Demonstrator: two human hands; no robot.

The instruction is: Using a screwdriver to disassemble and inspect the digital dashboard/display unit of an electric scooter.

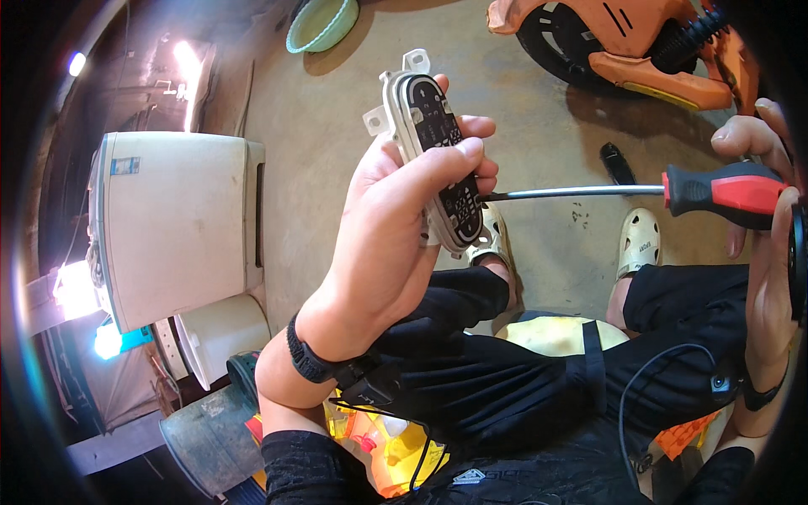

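- Washer-type white appliance [181, 223] at 9 o'clock, standing on the floor beside a white tub [220, 334] and a grey metal bucket [206, 438] at 7 o'clock.
- Green basin [321, 23] at 11 o'clock on the concrete floor [337, 143].
- Left hand [396, 227] raised at centre, fingers and thumb wrapped tight around an oval lamp module [438, 160]: grey housing with mounting tabs, dark circuit board facing up, tilted toward 11 o'clock.
- Black strap [307, 358] on the left wrist.
- Screwdriver [673, 192] lies level across 3 o'clock; steel shaft tip touching the module's right edge near its lower half.
- Right hand [762, 219] at 3 o'clock, fingers closed around the red-and-black handle.
- Orange scooter [623, 42] at 1 o'clock, well apart from the hands.
- Person's cream clogs [640, 242] on the floor below the shaft; black trousers at 5 o'clock.
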